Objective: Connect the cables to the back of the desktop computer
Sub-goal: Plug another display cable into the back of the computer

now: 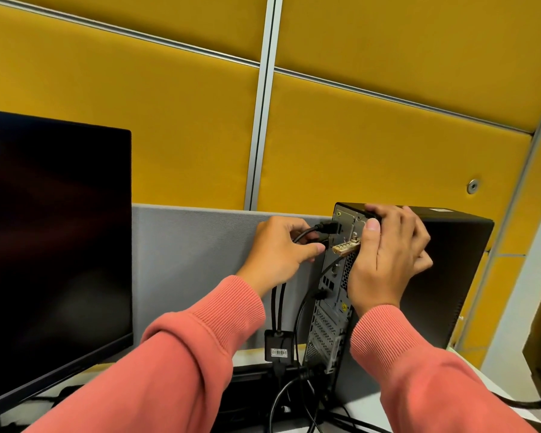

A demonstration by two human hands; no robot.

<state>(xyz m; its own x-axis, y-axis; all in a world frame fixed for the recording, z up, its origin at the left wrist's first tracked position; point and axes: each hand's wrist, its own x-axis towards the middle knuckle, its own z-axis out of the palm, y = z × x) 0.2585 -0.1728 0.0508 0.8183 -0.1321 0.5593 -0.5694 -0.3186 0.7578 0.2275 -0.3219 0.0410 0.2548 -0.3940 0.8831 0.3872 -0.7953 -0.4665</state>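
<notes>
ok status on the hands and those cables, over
Left hand pinching black cable plug at upper rear ports. Right hand gripping top rear edge of black desktop tower. Gold combination lock juts out just below the plug.

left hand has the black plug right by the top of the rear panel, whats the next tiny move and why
Probably ease the black plug straight into the port at the top of the rear panel: the left hand pinches its cable there, and the right hand braces the computer's top edge.
</notes>
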